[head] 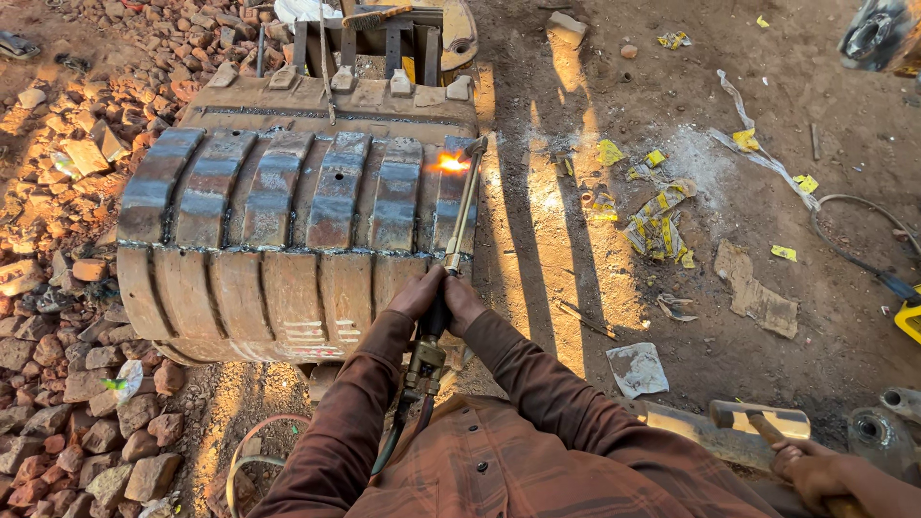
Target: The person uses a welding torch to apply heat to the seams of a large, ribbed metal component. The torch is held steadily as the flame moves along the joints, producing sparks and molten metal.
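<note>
Large rusty ribbed steel excavator bucket [288, 221] lying on dirt beside brick rubble [58, 288]. Long brass-and-steel cutting torch [459, 216] clamped in left hand [417, 293] and right hand [463, 299], close together, orange flame [451, 163] at bucket's right rib. Best done with steady grip, even tip height.

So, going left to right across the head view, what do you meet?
Brick rubble → rusty excavator bucket → cutting torch with its flame → yellow scraps → another person's hand on a hammer.
</note>
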`<state>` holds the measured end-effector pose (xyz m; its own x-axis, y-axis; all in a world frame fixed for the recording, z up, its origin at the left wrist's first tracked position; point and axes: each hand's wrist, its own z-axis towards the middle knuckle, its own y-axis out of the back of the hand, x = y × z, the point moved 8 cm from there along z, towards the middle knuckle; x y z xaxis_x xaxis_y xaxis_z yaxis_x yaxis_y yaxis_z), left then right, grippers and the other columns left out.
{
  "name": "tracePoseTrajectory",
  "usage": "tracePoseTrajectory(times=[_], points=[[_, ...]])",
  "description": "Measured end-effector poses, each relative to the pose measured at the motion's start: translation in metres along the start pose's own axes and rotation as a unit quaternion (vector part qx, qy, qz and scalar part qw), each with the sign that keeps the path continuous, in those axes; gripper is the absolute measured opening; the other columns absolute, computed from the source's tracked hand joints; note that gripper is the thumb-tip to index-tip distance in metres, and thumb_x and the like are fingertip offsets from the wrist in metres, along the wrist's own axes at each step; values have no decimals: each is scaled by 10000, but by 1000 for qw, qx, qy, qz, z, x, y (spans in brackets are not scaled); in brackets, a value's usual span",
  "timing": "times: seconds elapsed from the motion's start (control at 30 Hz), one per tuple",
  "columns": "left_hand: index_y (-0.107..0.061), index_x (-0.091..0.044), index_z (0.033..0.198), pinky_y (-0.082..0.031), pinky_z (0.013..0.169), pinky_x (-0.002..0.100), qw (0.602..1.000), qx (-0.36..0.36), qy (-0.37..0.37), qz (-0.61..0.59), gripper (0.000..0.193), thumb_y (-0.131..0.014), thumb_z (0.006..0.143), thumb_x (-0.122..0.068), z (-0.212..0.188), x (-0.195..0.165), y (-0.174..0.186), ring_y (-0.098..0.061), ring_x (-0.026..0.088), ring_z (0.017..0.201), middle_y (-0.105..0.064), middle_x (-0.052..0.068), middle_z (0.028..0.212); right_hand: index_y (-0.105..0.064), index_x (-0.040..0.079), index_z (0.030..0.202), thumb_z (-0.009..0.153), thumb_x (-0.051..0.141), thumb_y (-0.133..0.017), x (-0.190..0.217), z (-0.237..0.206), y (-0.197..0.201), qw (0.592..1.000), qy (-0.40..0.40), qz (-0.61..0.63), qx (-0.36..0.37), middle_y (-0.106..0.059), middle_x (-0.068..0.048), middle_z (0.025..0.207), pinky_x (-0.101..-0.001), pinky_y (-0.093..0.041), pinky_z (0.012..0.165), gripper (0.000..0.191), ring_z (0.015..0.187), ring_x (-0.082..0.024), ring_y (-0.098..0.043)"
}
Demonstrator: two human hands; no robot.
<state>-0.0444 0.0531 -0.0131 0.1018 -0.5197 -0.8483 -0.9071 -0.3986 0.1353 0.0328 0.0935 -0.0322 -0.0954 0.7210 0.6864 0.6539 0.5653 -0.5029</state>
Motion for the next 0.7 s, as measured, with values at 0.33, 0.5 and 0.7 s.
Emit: tracePoseTrajectory(times=[0.33,0.5,0.7], points=[[-689,79,1185,-564,813,487,999,-24,27,34,817,-399,938,-643,-8,4,13,-707,357,957,-716,268,1118,-518,-51,1200,1077,215,-363,1,3,-10,1000,1,-18,11,-630,-162,1094,-409,-636,833,332,900,-229,-666],[-691,76,1161,-564,802,449,999,-32,2,20,803,-424,921,-642,-5,7,14,-713,325,942,-724,246,1086,-523,-40,1201,1088,281,-326,-2,2,-11,1000,-20,-18,4,-630,-149,1089,-385,-638,825,393,888,-208,-662],[-737,106,1050,-559,715,458,998,-39,3,45,824,-425,941,-649,-3,11,15,-711,317,815,-738,244,958,-515,-60,1180,1093,275,-320,-6,2,-7,999,-22,-33,-7,-604,-145,1024,-403,-634,789,398,818,-202,-628]])
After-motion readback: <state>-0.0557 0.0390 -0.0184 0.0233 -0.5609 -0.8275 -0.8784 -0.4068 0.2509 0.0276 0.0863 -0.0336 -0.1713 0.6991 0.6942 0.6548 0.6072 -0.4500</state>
